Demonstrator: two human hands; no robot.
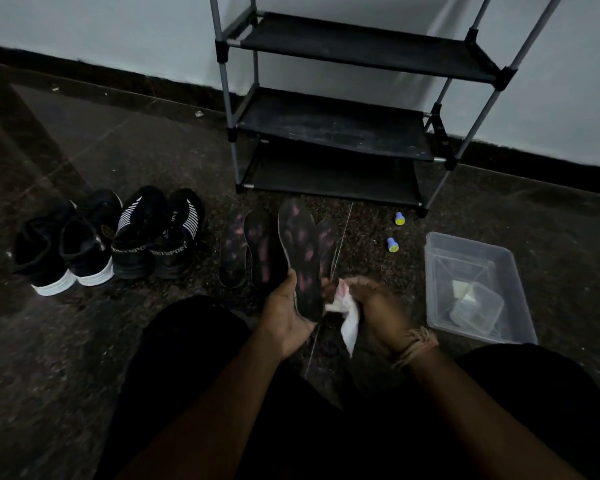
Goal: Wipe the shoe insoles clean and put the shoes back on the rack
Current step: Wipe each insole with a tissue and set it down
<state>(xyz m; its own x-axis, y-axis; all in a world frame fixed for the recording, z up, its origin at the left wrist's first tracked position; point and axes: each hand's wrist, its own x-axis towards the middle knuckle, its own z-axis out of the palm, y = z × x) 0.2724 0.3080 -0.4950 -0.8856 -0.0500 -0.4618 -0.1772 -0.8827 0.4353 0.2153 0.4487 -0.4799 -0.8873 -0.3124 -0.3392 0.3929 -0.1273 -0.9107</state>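
Note:
My left hand (284,315) grips the heel end of a dark insole (302,251) marked with pink stains, holding it up over the floor. My right hand (374,303) pinches a white wipe (347,320) right beside the insole's heel. Three more stained insoles (260,251) lie on the floor under and beside the held one. Two pairs of black shoes stand at the left: one with white soles (63,244), one with white stripes (156,233). The black shoe rack (333,123) stands against the wall with nothing on its shelves.
A clear plastic tub (478,289) with a small lidded container inside sits on the floor at the right. Two small blue-and-yellow caps (392,244) lie between the rack and the tub. My dark-clothed legs fill the bottom of the view.

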